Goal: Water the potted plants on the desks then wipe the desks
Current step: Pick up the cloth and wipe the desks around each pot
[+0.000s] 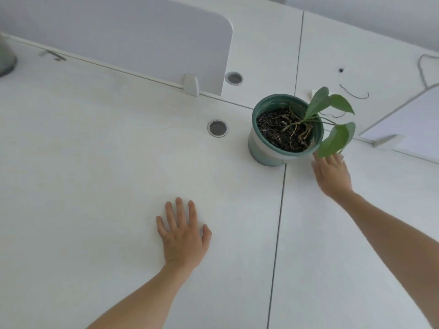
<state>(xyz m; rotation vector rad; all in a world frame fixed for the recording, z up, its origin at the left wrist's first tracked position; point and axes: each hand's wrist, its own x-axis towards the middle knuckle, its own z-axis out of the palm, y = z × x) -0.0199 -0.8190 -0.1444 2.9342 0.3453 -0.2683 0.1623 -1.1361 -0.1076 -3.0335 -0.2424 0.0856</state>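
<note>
A green and white pot (266, 148) with dark soil and a few green leaves (335, 138) stands where the white desks (95, 162) meet. My right hand (332, 176) reaches toward the pot's right side with straight fingers; its fingertips are hidden under a hanging leaf. My left hand (183, 236) lies flat on the near left desk, fingers spread, holding nothing. No watering can or cloth is in view.
A grey divider panel (142, 43) stands at the back left, held by a white clip (190, 85). Two round cable grommets (217, 128) (234, 78) sit in the desks. A dark cord (354, 92) lies at the back right. A second panel (408, 119) stands at right.
</note>
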